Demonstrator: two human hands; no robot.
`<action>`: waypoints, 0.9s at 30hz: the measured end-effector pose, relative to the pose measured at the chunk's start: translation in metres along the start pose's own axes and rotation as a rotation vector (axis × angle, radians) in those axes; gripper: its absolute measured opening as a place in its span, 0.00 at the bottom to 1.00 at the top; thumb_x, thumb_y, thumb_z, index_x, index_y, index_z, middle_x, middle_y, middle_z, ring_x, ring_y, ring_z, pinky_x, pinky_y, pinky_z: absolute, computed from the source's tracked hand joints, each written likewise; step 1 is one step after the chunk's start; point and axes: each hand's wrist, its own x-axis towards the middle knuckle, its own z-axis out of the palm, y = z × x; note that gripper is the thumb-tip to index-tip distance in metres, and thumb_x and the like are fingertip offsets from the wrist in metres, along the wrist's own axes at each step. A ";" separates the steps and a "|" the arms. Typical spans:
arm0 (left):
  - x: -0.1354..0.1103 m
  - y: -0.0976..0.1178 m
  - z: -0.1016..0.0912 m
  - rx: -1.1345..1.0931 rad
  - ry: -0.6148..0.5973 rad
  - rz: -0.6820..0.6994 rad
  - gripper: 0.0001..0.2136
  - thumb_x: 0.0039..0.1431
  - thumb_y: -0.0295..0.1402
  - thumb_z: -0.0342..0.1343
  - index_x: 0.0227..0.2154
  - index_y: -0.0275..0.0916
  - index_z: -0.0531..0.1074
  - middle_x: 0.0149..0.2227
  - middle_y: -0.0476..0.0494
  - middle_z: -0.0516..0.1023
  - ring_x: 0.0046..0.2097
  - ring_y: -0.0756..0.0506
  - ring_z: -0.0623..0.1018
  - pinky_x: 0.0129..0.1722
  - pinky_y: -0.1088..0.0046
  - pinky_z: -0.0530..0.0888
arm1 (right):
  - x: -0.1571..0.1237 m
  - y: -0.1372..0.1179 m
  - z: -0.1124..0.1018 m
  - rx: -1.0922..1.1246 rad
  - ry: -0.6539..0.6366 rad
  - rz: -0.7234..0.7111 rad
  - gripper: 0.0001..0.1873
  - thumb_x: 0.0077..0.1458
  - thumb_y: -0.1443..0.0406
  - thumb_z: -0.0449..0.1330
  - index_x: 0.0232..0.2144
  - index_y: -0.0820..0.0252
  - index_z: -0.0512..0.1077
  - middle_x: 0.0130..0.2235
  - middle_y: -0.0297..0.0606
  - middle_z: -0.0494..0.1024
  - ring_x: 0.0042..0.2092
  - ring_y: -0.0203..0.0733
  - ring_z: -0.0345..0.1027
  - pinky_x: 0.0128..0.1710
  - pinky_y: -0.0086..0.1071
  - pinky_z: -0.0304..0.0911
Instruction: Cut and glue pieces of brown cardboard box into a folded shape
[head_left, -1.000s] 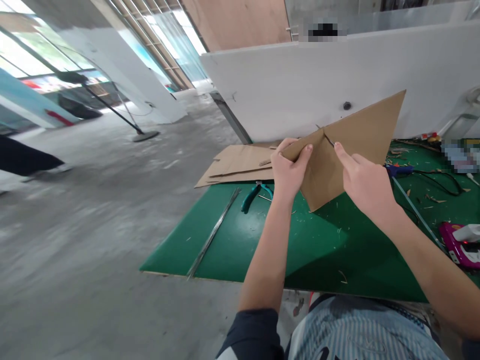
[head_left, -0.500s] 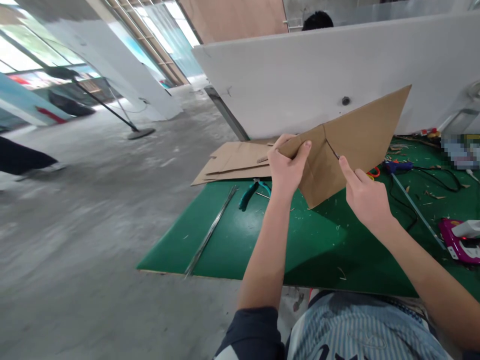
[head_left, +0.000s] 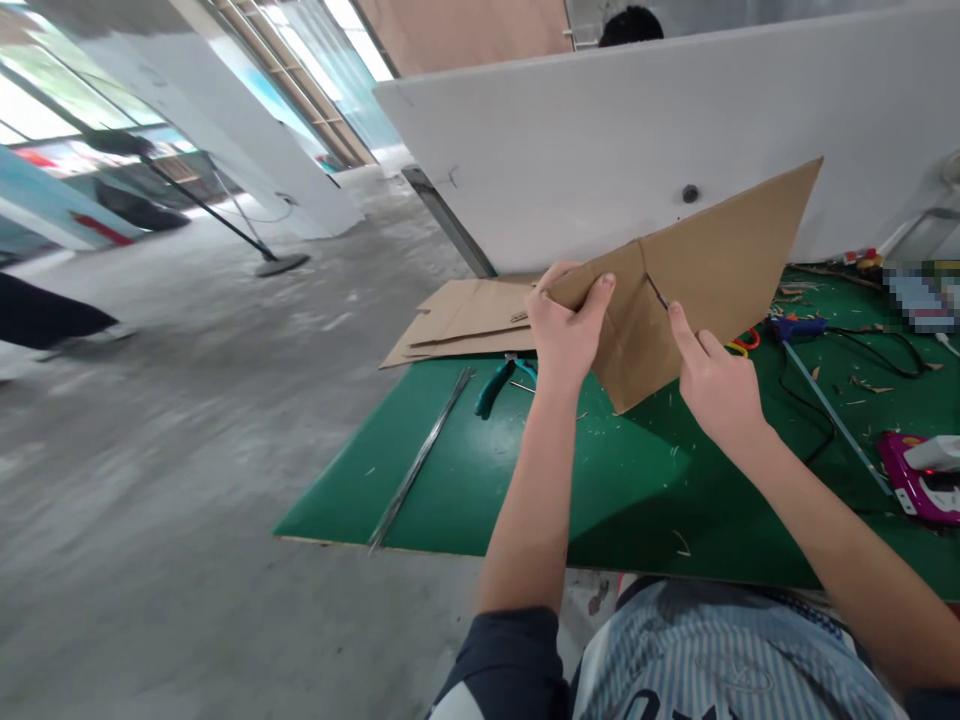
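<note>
My left hand (head_left: pixel 568 325) is closed on the left edge of a brown cardboard sheet (head_left: pixel 727 245), thumb on the near face. The sheet is held up at a slant over the table and has a crease near my thumb. My right hand (head_left: pixel 716 385) grips a thin-bladed knife (head_left: pixel 658 292), its handle mostly hidden in the fist. With the index finger stretched along it, the dark blade meets the cardboard just below the upper edge, by the crease. Whether the tip goes through cannot be seen.
On the green table (head_left: pixel 480 490) lie flat cardboard pieces (head_left: pixel 472 315), teal-handled pliers (head_left: pixel 495 388), thin wires (head_left: pixel 424 455), scissors (head_left: pixel 744 343), a blue glue gun (head_left: pixel 799 328) with its cord and a magenta device (head_left: pixel 919 480). A white panel (head_left: pixel 555 160) stands behind; a person's head (head_left: pixel 631 25) shows above it.
The view has shifted slightly. Both hands and the cardboard sit a little further left and up in the picture; the blade stays against the sheet by the crease.
</note>
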 end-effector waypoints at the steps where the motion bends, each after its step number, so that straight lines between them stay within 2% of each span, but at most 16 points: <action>1: 0.000 -0.001 0.000 0.000 0.006 -0.004 0.11 0.53 0.41 0.62 0.25 0.40 0.70 0.22 0.53 0.64 0.25 0.52 0.67 0.25 0.73 0.66 | -0.007 0.001 0.004 -0.002 0.016 -0.013 0.33 0.56 0.75 0.43 0.63 0.56 0.60 0.28 0.32 0.66 0.22 0.32 0.36 0.21 0.29 0.40; 4: 0.000 -0.004 0.001 -0.009 0.015 -0.008 0.12 0.53 0.42 0.62 0.25 0.40 0.69 0.21 0.53 0.63 0.24 0.52 0.66 0.23 0.74 0.64 | -0.025 0.006 0.013 -0.001 0.050 -0.039 0.31 0.56 0.74 0.45 0.61 0.59 0.62 0.28 0.32 0.66 0.21 0.31 0.37 0.20 0.29 0.39; 7: 0.000 -0.005 0.001 0.000 0.016 0.005 0.12 0.53 0.43 0.62 0.25 0.40 0.69 0.22 0.53 0.63 0.25 0.52 0.66 0.24 0.73 0.65 | -0.030 0.007 0.013 -0.016 0.056 -0.038 0.31 0.55 0.75 0.45 0.61 0.59 0.62 0.27 0.32 0.66 0.21 0.30 0.38 0.20 0.28 0.39; 14: 0.000 0.000 -0.002 0.012 -0.018 -0.015 0.14 0.53 0.44 0.61 0.24 0.40 0.68 0.21 0.53 0.63 0.24 0.52 0.65 0.24 0.73 0.64 | -0.002 0.003 0.000 -0.070 0.046 -0.055 0.33 0.54 0.76 0.45 0.62 0.56 0.61 0.28 0.32 0.66 0.22 0.31 0.38 0.21 0.30 0.38; 19: -0.001 0.004 -0.002 0.028 -0.015 -0.018 0.14 0.53 0.44 0.61 0.24 0.40 0.68 0.22 0.53 0.65 0.25 0.52 0.66 0.25 0.72 0.66 | 0.015 0.002 -0.005 -0.089 -0.012 -0.058 0.34 0.55 0.75 0.44 0.63 0.55 0.58 0.30 0.33 0.67 0.22 0.30 0.39 0.22 0.30 0.39; 27: -0.001 -0.001 -0.001 0.017 -0.003 -0.010 0.14 0.53 0.45 0.61 0.24 0.41 0.67 0.22 0.53 0.63 0.25 0.51 0.67 0.25 0.72 0.67 | -0.007 0.007 0.012 -0.094 0.029 -0.067 0.34 0.55 0.76 0.44 0.63 0.56 0.59 0.29 0.33 0.67 0.22 0.30 0.38 0.21 0.29 0.39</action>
